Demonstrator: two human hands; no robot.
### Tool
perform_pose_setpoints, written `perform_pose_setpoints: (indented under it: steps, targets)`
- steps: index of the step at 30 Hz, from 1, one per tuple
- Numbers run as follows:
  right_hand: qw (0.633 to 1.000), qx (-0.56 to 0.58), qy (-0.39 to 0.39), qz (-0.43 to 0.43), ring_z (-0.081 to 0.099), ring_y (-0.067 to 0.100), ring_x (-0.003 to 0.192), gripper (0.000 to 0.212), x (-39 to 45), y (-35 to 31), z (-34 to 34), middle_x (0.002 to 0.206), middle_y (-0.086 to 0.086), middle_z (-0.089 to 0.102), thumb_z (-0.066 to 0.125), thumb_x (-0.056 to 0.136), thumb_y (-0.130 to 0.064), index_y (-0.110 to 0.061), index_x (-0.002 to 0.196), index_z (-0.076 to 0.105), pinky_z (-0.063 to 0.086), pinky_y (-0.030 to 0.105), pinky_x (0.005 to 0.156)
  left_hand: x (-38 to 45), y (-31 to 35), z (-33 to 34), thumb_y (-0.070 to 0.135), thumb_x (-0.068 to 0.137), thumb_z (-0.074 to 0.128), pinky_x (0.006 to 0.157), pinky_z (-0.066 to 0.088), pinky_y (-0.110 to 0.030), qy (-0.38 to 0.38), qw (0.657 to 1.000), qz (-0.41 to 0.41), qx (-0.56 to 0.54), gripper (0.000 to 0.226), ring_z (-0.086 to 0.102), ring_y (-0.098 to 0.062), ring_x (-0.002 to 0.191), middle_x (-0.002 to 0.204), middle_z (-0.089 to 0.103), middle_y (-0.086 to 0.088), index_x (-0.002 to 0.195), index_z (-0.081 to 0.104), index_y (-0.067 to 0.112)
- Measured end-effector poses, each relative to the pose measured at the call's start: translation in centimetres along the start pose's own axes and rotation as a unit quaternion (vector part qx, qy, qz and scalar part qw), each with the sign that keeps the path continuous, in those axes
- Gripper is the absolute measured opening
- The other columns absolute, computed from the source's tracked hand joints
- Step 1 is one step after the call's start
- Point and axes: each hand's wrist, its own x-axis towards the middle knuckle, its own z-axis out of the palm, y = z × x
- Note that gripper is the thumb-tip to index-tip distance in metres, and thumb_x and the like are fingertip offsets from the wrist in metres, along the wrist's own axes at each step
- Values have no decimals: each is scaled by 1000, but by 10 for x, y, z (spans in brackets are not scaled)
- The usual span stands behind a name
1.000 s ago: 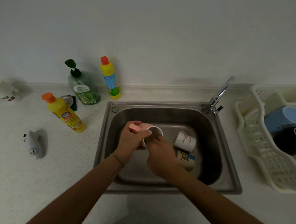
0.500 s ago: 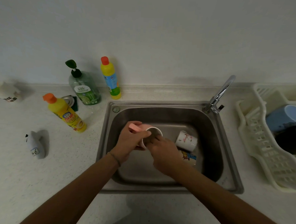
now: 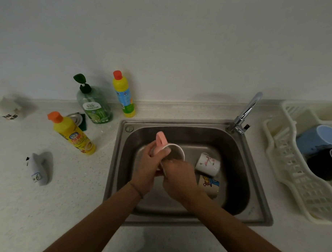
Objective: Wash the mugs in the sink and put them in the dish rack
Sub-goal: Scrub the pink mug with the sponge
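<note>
Over the steel sink (image 3: 257,195) my left hand (image 3: 148,168) grips a pink mug (image 3: 171,152) with its handle pointing up and its mouth facing right. My right hand (image 3: 180,179) is at the mug's rim with its fingers reaching inside; whether they hold a sponge is hidden. Two more mugs lie on the sink floor to the right: a white one with pink flowers (image 3: 208,164) and a beige one with a cartoon print (image 3: 210,185). The cream dish rack (image 3: 291,177) at the right holds a blue mug (image 3: 319,138) and a black mug (image 3: 323,165).
The tap (image 3: 244,113) stands at the sink's back right corner. On the counter to the left are a yellow bottle with an orange cap (image 3: 72,134), a green pump soap bottle (image 3: 94,102), a second yellow bottle (image 3: 124,94) and a small grey object (image 3: 38,168).
The pink mug has turned in my left hand, so its handle now points up. My right hand stays at the mug's mouth.
</note>
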Motion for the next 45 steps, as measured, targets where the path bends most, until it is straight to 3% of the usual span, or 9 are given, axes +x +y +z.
perform_pose_setpoints:
  steps: [4, 10, 15, 19, 28, 33, 36, 41, 45]
  targets:
    - [989, 88, 13, 120, 67, 15, 78, 16, 3, -19, 4, 93, 2, 72, 56, 95, -14, -13, 107, 68, 57, 27, 74, -1, -16, 5, 17, 88, 77, 80, 62, -34, 52, 996, 6, -72, 49, 72, -27, 106, 127, 67, -10, 133, 57, 22]
    - [986, -70, -150, -37, 57, 22, 121, 53, -1, 15, 3, 142, 7, 53, 59, 94, -11, -21, 144, 43, 52, 35, 96, 4, -17, -17, 10, 86, 77, 65, 61, -35, 45, 999, 0, -11, 55, 63, -32, 112, 133, 57, -5, 135, 57, 26]
    - [992, 42, -110, 48, 65, 19, 102, 31, 0, -4, 2, 119, 7, 68, 52, 100, -14, -10, 130, 58, 45, 18, 82, 1, -18, -7, 13, 84, 81, 68, 60, -31, 46, 999, 14, 15, 56, 64, -29, 113, 132, 58, -4, 134, 58, 26]
    - [984, -112, -130, -45, 59, 22, 115, 46, -7, 20, 9, 137, 9, 57, 59, 95, -15, -17, 140, 49, 53, 37, 93, 3, -14, -17, 12, 84, 80, 67, 62, -35, 18, 998, 13, 63, 55, 61, -28, 113, 132, 54, 0, 132, 59, 29]
    - [983, -118, -137, 8, 62, 24, 108, 45, -5, 21, 11, 134, 9, 58, 59, 94, -18, -17, 138, 48, 54, 40, 92, 1, -9, -10, 14, 84, 80, 63, 62, -36, -2, 997, -8, 79, 47, 64, -25, 106, 125, 60, 3, 125, 64, 30]
    - [988, -1, -139, 66, 63, 16, 107, 30, -5, 6, 8, 123, 4, 65, 53, 100, -16, -16, 130, 56, 42, 18, 86, 2, -14, -9, 20, 87, 79, 59, 58, -29, -20, 994, -21, 102, 42, 62, -22, 106, 124, 60, 5, 123, 64, 35]
    - [983, -76, -165, -9, 58, 23, 118, 47, -12, 22, 13, 137, 7, 56, 59, 94, -16, -21, 138, 46, 48, 37, 102, 6, -9, -19, 22, 85, 80, 66, 64, -41, -38, 991, -43, 119, 44, 61, -30, 109, 126, 58, 1, 124, 64, 35]
    - [990, 41, -100, 95, 66, 17, 101, 27, -3, 1, 6, 117, 5, 68, 52, 100, -13, -12, 126, 59, 43, 8, 69, 1, -13, -1, 17, 86, 78, 69, 59, -35, 0, 998, -8, 65, 39, 67, -23, 103, 120, 67, -5, 122, 66, 26]
    - [989, -71, -132, -12, 62, 23, 110, 44, -6, 20, 1, 133, 9, 60, 58, 93, -10, -16, 137, 51, 54, 34, 92, 13, 0, -13, 22, 81, 84, 64, 63, -43, -9, 993, -57, 101, 45, 63, -31, 109, 125, 62, -2, 122, 67, 32]
